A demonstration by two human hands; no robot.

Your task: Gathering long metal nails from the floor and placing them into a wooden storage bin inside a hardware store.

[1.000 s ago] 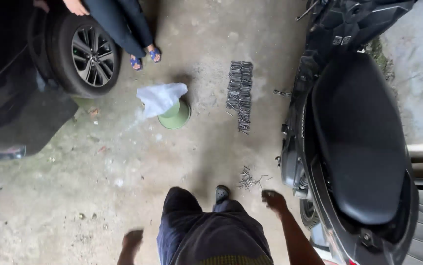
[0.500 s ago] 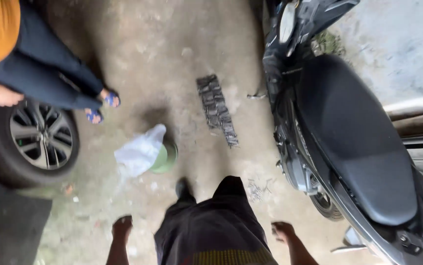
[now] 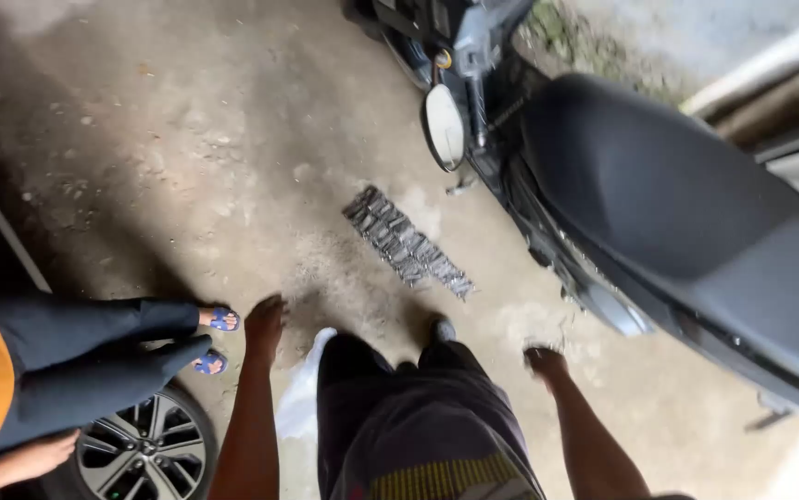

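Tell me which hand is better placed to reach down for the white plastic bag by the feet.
Left, probably. The left hand hangs empty just beside the white plastic bag, which lies on the concrete floor left of the legs. The right hand, also empty, hangs on the far side, toward the black scooter.

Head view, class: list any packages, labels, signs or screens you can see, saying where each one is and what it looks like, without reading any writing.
White plastic bag: on the concrete floor beside the person's left leg, below the left hand; crumpled, pale and translucent, partly hidden.
No labels, signs or screens show clearly; the right hand hangs empty near the dark scooter.
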